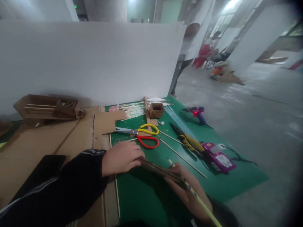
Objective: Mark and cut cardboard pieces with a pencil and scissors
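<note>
Between my hands is a piece of brown cardboard (158, 169), seen nearly edge-on above the green table top. My left hand (124, 157) is closed on its left end, thumb and fingers pinching the edge. At the right end, my right hand (189, 190) grips the cardboard and also a yellow pencil (197, 197) with dark spots, whose tip points up and away from me. Just beyond my left hand lie scissors (134, 131) with one yellow and one red handle, blades pointing left. Thin wooden sticks (182, 157) rest on the table past the cardboard.
Long-nose pliers (187, 138), a purple box (219, 157) with a cable and a glue gun (196, 113) lie on the right. A small cardboard box (156, 110) stands at the back. Cardboard sheets (78, 134) and a black phone (44, 170) lie left. A white panel (92, 63) closes off the back.
</note>
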A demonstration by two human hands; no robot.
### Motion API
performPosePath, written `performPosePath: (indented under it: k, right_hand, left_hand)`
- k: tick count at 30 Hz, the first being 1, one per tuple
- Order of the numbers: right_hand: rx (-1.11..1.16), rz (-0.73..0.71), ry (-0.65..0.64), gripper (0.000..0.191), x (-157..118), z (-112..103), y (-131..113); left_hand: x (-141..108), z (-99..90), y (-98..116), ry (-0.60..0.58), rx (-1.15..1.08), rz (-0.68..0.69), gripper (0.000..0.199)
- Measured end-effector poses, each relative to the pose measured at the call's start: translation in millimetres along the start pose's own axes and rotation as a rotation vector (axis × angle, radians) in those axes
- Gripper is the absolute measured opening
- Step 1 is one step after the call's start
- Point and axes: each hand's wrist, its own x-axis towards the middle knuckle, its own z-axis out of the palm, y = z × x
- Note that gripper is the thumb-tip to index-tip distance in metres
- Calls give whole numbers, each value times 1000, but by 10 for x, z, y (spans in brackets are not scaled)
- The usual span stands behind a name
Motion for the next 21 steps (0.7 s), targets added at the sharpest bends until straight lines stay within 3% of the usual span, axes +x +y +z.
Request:
performPosePath:
  k: [12,21]
  right_hand:
    - [-27,-16,0,6,-12,11,-16]
    - [61,101,-46,13,-26,10,-22]
  left_hand:
    - [-78,135,14,84,-19,20,14]
    - [-36,-27,24,12,-5,9,11]
